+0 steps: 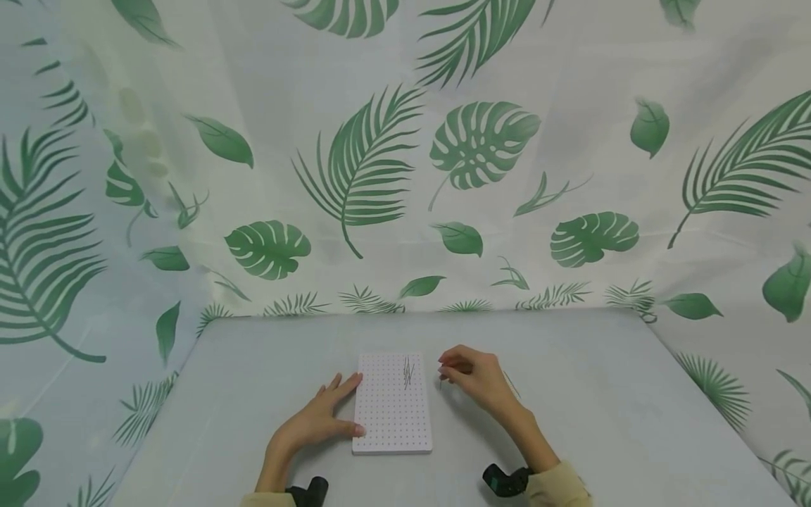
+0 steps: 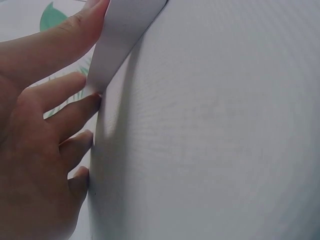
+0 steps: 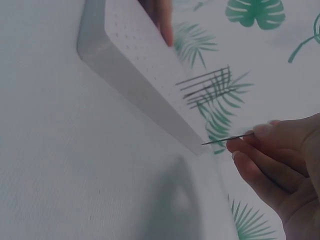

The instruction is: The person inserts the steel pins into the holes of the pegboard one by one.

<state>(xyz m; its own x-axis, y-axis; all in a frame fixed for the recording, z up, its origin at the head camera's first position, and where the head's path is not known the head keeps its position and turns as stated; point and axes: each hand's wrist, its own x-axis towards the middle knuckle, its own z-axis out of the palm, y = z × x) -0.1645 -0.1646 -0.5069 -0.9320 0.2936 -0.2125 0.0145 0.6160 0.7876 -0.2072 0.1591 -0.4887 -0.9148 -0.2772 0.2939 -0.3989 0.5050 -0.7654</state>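
A white pegboard [image 1: 391, 417], a thick block with rows of small holes, lies on the table in the head view. Several thin dark needles [image 1: 408, 373] stand upright in holes near its far right part. My left hand [image 1: 318, 417] rests at the board's left side, fingers spread, thumb on the near left corner and index fingertip at the edge. Just right of the board, my right hand [image 1: 474, 377] pinches one needle [image 3: 227, 139] between thumb and fingertips. Its pointed tip sticks out past the fingers, apart from the board in the right wrist view.
Another thin dark needle [image 1: 511, 384] shows on the table just beyond the right wrist. The pale table [image 1: 621, 408] is bounded at the back and sides by a leaf-patterned cloth [image 1: 380, 282]. Black wrist cameras [image 1: 507, 480] sit at both wrists.
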